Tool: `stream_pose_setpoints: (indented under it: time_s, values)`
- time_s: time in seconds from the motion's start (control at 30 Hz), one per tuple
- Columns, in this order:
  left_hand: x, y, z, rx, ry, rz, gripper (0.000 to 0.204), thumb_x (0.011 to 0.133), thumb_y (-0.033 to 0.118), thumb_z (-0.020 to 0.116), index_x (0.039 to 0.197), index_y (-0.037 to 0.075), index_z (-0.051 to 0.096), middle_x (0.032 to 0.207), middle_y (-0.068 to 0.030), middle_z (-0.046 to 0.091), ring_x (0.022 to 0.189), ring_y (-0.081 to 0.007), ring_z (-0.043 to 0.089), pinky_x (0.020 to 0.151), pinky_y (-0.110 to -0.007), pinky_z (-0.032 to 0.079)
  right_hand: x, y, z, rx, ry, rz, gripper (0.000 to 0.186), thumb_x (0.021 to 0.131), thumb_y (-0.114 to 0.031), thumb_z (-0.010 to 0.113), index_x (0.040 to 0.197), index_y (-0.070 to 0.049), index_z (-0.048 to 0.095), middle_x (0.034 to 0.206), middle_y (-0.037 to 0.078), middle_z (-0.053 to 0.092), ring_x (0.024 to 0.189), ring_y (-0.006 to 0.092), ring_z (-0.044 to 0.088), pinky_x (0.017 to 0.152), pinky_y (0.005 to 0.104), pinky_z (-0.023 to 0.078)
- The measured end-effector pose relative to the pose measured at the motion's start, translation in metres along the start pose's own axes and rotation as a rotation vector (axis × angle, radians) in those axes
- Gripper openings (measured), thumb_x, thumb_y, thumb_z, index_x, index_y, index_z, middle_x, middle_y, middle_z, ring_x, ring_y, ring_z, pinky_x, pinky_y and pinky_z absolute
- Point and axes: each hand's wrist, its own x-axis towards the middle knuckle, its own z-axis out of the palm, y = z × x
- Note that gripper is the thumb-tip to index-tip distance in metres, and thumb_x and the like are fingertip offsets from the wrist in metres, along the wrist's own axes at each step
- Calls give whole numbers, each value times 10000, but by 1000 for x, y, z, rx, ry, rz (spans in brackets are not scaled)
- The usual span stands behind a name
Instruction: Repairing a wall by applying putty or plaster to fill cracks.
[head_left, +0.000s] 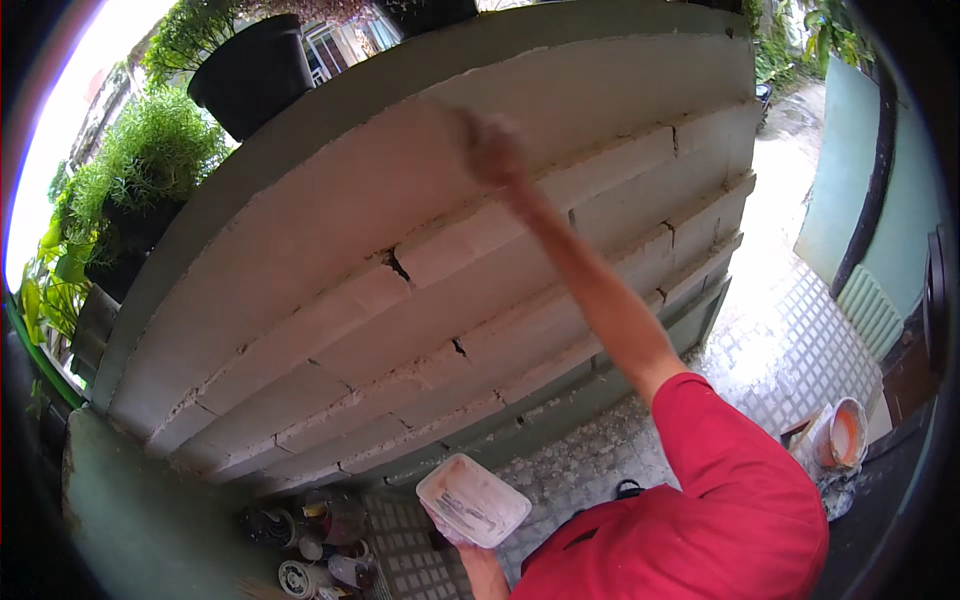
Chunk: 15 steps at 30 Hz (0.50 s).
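Below the blurred right hand (pixel 494 153), whose grip I cannot tell, the left hand (pixel 450 532) grasps a pale tray (pixel 473 500).

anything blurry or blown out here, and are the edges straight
Head view: the right hand is motion-blurred, while the tray looks fairly sharp; head view: glare washes out part of the tiled floor on the right; head view: fisheye distortion makes the wall's top band look curved.

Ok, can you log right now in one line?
left hand: holding white rectangular plastic tub | right hand: blurred, grip unclear, over pale block wall | black plant pot: at wall's top edge
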Motion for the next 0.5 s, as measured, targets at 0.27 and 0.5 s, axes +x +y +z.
stream_pose_setpoints:
  time_s: [0.27, 0.5]
  values:
    - [0, 5, -15, 10, 56, 3, 596, 881, 568, 386, 1311, 160, 444, 1326, -73, 470, 1165, -324, 481, 941, -535, 416, 49, 92, -52, 55, -93, 534, 316, 705, -187, 559, 997, -76, 605, 884, 140, 612, 824, 352, 583, 680, 481, 467]
    - [12, 8, -11, 12, 38, 14, 591, 880, 568, 391, 1309, 164, 448, 1322, -69, 474, 1167, -321, 479, 943, -533, 413, 18, -2, 11, 7, 59, 198, 275, 820, -159, 452, 1008, -122, 649, 943, 163, 633, 882, 387, 580, 782, 468, 472]
